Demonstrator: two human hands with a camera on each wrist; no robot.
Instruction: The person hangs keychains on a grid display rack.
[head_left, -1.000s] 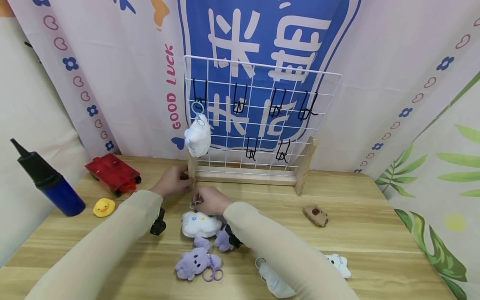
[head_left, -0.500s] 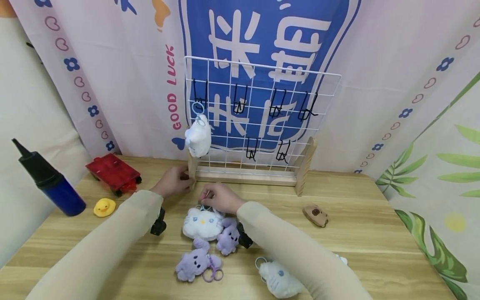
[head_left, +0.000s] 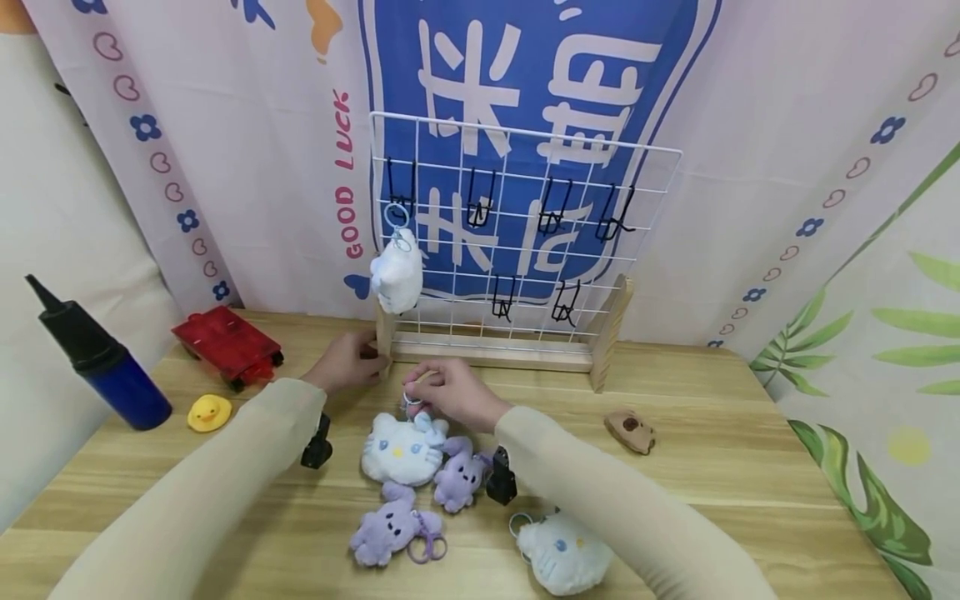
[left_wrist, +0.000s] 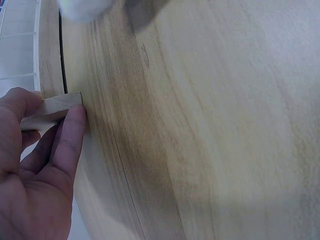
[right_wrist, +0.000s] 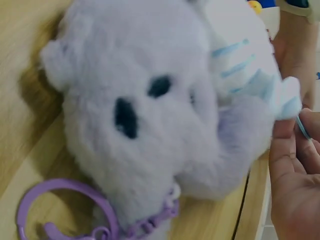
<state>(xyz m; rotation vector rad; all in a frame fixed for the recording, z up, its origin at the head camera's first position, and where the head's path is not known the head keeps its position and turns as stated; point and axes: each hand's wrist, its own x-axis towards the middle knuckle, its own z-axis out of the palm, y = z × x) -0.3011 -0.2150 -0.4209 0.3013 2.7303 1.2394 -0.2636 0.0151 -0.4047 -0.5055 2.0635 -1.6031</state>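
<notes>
My left hand (head_left: 347, 360) grips the left wooden foot (left_wrist: 60, 104) of a white wire grid rack (head_left: 487, 351), thumb on one side and fingers on the other. With its fingertips my right hand (head_left: 459, 392) pinches the light-blue ring of a white cat plush keychain (head_left: 399, 452), whose blue-eyed face points up toward the head camera. Close beside the cat lies a purple plush keychain (head_left: 459, 477), large in the right wrist view with its purple ring (right_wrist: 65, 184). Another purple plush (head_left: 384, 532) lies nearer. A white plush (head_left: 397, 273) hangs at the rack's left.
Several black hooks (head_left: 551, 218) hang on the grid. A second white cat plush (head_left: 566, 557) lies under the right forearm, and a brown plush (head_left: 632, 432) farther right. At left are a red toy car (head_left: 228, 346), a yellow duck (head_left: 208, 413) and a blue-black pump (head_left: 112, 371).
My right hand has moved slightly right and up, drawing the cat's ring upward and tilting its face more into view. The purple plush beside it is uncovered. The left hand stays put.
</notes>
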